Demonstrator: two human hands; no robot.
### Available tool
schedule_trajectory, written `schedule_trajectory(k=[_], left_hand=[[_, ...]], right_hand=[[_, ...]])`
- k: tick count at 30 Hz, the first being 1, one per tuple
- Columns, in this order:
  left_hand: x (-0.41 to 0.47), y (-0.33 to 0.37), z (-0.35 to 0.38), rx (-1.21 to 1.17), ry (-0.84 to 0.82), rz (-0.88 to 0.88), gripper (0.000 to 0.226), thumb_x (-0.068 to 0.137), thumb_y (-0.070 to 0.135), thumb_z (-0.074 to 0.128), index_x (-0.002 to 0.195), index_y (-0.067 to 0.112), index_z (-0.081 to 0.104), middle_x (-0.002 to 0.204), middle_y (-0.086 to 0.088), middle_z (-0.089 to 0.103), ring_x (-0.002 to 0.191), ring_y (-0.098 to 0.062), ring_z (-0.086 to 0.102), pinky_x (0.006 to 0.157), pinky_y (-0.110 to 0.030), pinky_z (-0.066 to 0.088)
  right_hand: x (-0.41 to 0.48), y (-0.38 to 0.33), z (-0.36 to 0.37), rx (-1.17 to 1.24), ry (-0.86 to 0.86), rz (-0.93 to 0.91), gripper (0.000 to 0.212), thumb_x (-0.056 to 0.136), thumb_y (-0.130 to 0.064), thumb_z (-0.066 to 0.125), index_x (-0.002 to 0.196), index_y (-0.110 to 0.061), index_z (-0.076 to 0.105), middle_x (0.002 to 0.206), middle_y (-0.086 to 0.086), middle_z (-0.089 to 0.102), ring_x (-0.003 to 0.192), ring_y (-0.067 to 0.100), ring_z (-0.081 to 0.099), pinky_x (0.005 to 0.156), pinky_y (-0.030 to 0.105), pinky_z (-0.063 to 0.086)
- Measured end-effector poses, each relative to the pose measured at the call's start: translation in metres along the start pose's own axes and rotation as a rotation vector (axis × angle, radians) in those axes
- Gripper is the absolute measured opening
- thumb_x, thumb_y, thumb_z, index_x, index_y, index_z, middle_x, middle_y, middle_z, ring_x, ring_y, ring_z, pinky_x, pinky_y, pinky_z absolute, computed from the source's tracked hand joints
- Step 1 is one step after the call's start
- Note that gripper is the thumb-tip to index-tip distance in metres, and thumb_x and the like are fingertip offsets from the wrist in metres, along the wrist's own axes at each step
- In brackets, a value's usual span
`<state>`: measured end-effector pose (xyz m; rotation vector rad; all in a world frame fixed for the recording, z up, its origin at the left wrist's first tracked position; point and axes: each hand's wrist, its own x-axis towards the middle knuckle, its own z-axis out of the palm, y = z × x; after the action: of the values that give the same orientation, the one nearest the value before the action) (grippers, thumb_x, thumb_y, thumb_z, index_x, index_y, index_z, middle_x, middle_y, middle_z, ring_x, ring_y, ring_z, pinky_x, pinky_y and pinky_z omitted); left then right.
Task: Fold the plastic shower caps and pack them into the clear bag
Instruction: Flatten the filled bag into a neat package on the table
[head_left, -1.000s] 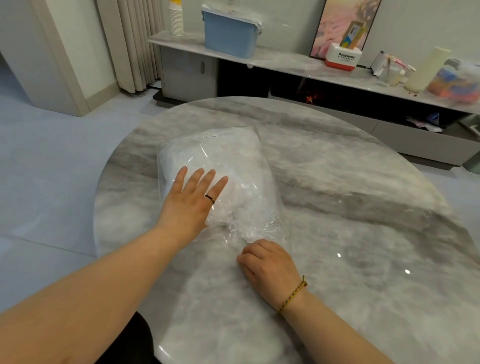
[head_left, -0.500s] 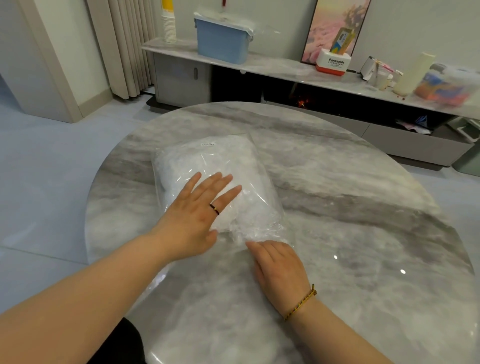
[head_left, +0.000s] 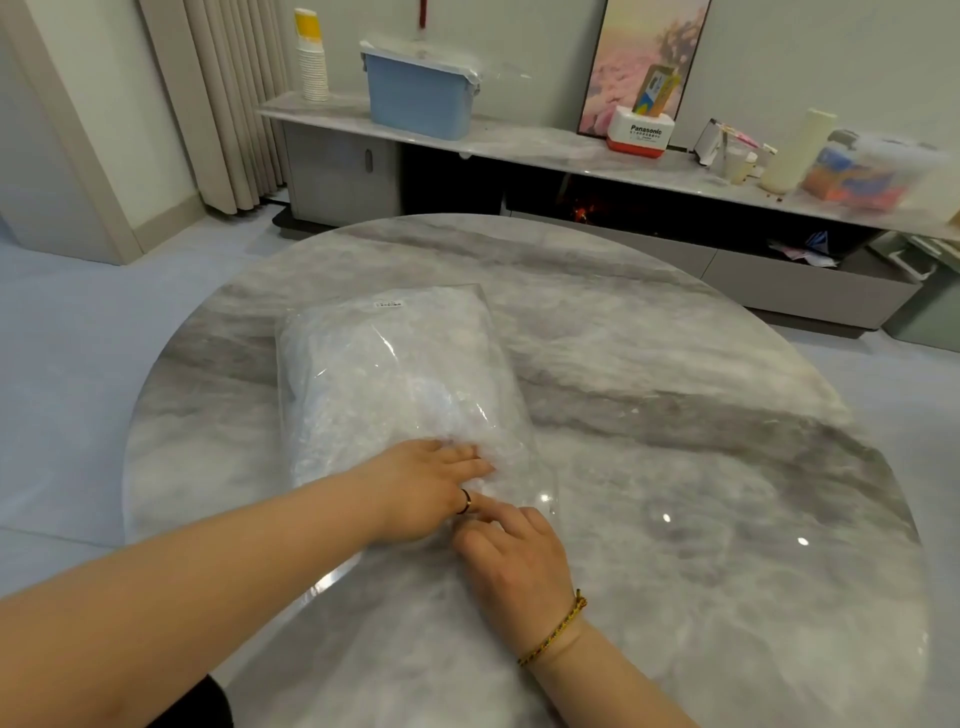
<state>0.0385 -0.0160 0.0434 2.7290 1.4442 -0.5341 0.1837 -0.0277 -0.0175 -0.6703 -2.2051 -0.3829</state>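
Note:
A clear bag (head_left: 400, 374) stuffed with white crinkled shower caps lies on the round marble table (head_left: 675, 467), left of centre. My left hand (head_left: 426, 483), with a dark ring, lies flat across the bag's near end, fingers straight and pointing right. My right hand (head_left: 514, 556) rests just below it at the bag's open flap, fingers bent down onto the plastic and touching the left hand. Whether the right fingers pinch the flap is hidden.
Beyond the table runs a low marble console (head_left: 571, 150) with a blue lidded bin (head_left: 415, 96), a stack of paper cups (head_left: 311, 62), a Panasonic box (head_left: 641, 135) and a framed picture. A curtain (head_left: 228, 104) hangs at the back left.
My left hand has slid down the bag from its middle to the near end and turned to point right. My right hand moved up to meet it. The view has shifted.

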Motion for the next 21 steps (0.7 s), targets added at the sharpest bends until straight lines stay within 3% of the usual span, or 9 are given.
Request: schedule_trajectory(k=[5, 9, 11, 15, 17, 18, 19, 20, 21], left_hand=[[0.015, -0.003, -0.004, 0.119, -0.09, -0.121, 0.05, 0.102, 0.023, 0.025, 0.148, 0.028, 0.006, 0.156, 0.002, 0.001, 0.143, -0.019, -0.001, 0.116, -0.034, 0.008], [0.014, -0.01, -0.009, 0.11, -0.124, -0.271, 0.048, 0.102, 0.019, 0.021, 0.148, 0.023, 0.008, 0.155, 0.004, 0.006, 0.142, -0.021, 0.006, 0.109, -0.035, 0.027], [0.012, -0.009, -0.011, 0.081, -0.118, -0.241, 0.049, 0.102, 0.018, 0.021, 0.148, 0.024, 0.008, 0.155, 0.004, 0.006, 0.143, -0.021, 0.005, 0.109, -0.035, 0.025], [0.0, -0.003, -0.014, 0.108, -0.083, -0.14, 0.053, 0.102, 0.017, 0.021, 0.148, 0.026, -0.002, 0.157, 0.0, -0.004, 0.144, -0.019, -0.005, 0.115, -0.031, 0.001], [-0.013, 0.0, -0.012, 0.072, 0.049, -0.077, 0.051, 0.1, 0.016, 0.029, 0.148, 0.023, 0.014, 0.156, -0.005, 0.009, 0.144, -0.019, 0.007, 0.114, -0.028, 0.0], [-0.02, 0.002, -0.01, 0.062, 0.223, 0.004, 0.048, 0.094, 0.014, 0.041, 0.141, 0.022, 0.037, 0.149, -0.007, 0.032, 0.138, -0.018, 0.03, 0.111, -0.025, 0.013], [-0.027, 0.003, -0.009, 0.049, 0.375, 0.053, 0.042, 0.081, 0.016, 0.053, 0.122, 0.023, 0.06, 0.128, -0.004, 0.058, 0.118, -0.016, 0.055, 0.103, -0.022, 0.032], [-0.034, 0.004, -0.006, 0.022, 0.499, 0.078, 0.034, 0.071, 0.018, 0.059, 0.102, 0.024, 0.072, 0.104, 0.002, 0.07, 0.094, -0.015, 0.067, 0.087, -0.019, 0.046], [-0.043, 0.003, -0.003, -0.001, 0.606, 0.065, 0.028, 0.069, 0.018, 0.06, 0.094, 0.024, 0.073, 0.092, 0.005, 0.07, 0.08, -0.015, 0.067, 0.076, -0.02, 0.048]], right_hand=[[-0.002, 0.001, 0.0, 0.032, 0.004, 0.022, 0.025, 0.066, -0.001, 0.045, 0.053, -0.013, 0.063, 0.05, -0.004, 0.053, 0.064, 0.01, 0.038, 0.051, 0.021, 0.03], [-0.005, -0.001, 0.003, 0.061, 0.016, 0.038, 0.047, 0.093, -0.003, 0.032, 0.062, -0.014, 0.065, 0.057, -0.007, 0.062, 0.065, 0.009, 0.039, 0.055, 0.021, 0.029], [-0.006, -0.002, 0.003, 0.071, -0.018, 0.008, 0.024, 0.083, -0.001, 0.04, 0.08, -0.017, 0.057, 0.067, -0.008, 0.066, 0.068, 0.01, 0.04, 0.058, 0.02, 0.03], [-0.004, -0.007, 0.001, 0.017, -0.059, 0.038, 0.034, 0.07, -0.008, 0.041, 0.102, -0.019, 0.047, 0.07, -0.009, 0.065, 0.068, 0.01, 0.041, 0.064, 0.021, 0.032], [-0.005, -0.006, 0.0, -0.01, -0.058, 0.036, 0.032, 0.068, -0.009, 0.041, 0.099, -0.02, 0.047, 0.064, -0.01, 0.061, 0.067, 0.01, 0.042, 0.064, 0.021, 0.032], [-0.005, -0.005, 0.0, -0.014, -0.056, 0.027, 0.028, 0.067, -0.009, 0.042, 0.093, -0.02, 0.045, 0.061, -0.009, 0.06, 0.067, 0.01, 0.04, 0.064, 0.021, 0.031], [-0.006, -0.003, 0.0, -0.013, -0.057, 0.022, 0.022, 0.066, -0.008, 0.042, 0.085, -0.02, 0.043, 0.059, -0.008, 0.059, 0.068, 0.011, 0.038, 0.064, 0.022, 0.03], [-0.007, -0.003, 0.0, -0.012, -0.058, 0.021, 0.019, 0.065, -0.007, 0.043, 0.079, -0.02, 0.04, 0.057, -0.007, 0.058, 0.068, 0.011, 0.036, 0.063, 0.022, 0.029], [-0.007, -0.003, 0.0, -0.01, -0.058, 0.017, 0.018, 0.064, -0.007, 0.043, 0.075, -0.02, 0.038, 0.056, -0.006, 0.056, 0.067, 0.012, 0.034, 0.063, 0.022, 0.028]])
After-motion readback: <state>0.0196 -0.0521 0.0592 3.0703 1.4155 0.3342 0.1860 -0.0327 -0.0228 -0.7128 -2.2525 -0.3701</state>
